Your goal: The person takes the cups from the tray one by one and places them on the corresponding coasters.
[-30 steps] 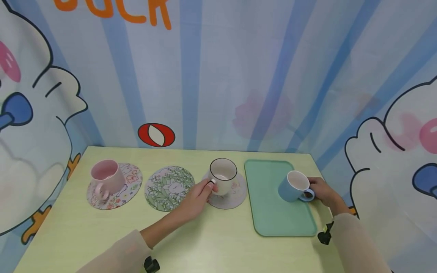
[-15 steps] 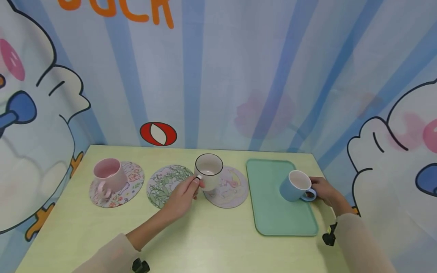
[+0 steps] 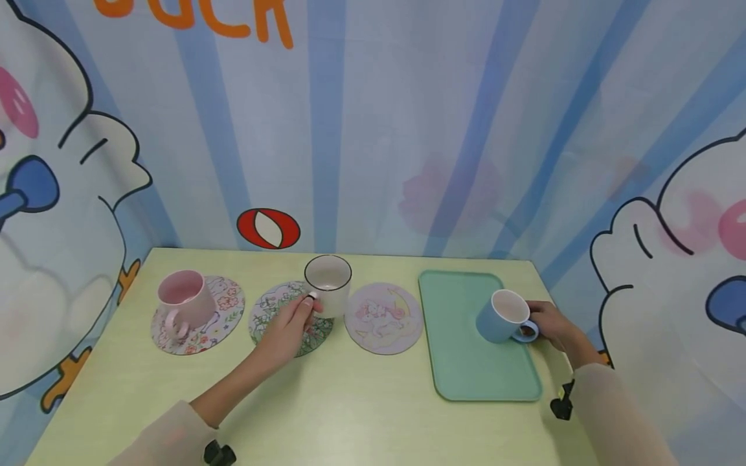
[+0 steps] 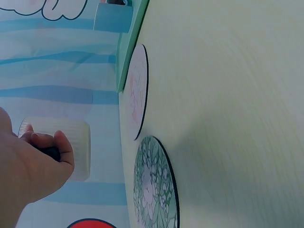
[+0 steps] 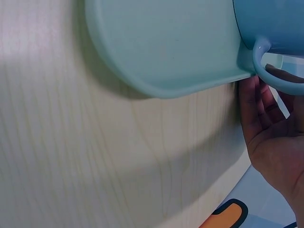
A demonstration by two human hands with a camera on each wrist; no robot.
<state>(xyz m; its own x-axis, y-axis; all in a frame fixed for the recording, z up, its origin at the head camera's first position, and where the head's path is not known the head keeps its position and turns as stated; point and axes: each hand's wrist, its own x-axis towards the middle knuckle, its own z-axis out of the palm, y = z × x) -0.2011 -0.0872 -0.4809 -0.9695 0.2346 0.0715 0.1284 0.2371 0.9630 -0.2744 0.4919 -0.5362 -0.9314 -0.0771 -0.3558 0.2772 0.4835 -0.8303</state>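
Clock read with me at six. White mug [image 3: 335, 299] at just short of twelve, held up off the table [image 3: 373, 417] by my left hand [image 3: 287, 329], fingers curled tightly on its handle. Off-white body, thin dark line round the rim, mouth upward, pale inside. In the left wrist view its wall shows faint bands against the striped curtain [image 3: 373, 129].

Hard to make out: most of the white mug's handle lies under my fingers, with only a dark patch showing in the left wrist view, where my hand is cut off at the edge. The right hand [image 3: 553, 329], toward two, sits at the outer edge of the green tray [image 3: 466, 369], behind the blue mug [image 3: 494, 325]. Fingertips partly hidden by handle and rim; I cannot tell whether those fingers grip or merely touch. The right wrist view crops the blue mug.

Around: green floral coaster [image 4: 154, 190] at eleven, partly covered by my left hand and the white mug in the head view. Lilac coaster [image 3: 383, 318] at twelve, fully visible, a moon and figure printed on it. Tray at one, blue mug upright on its right side, handle toward my right hand. Pink mug [image 3: 189, 301] at ten, upright on a flowered coaster [image 3: 230, 303], hiding part of it. My left forearm slants across the near table.
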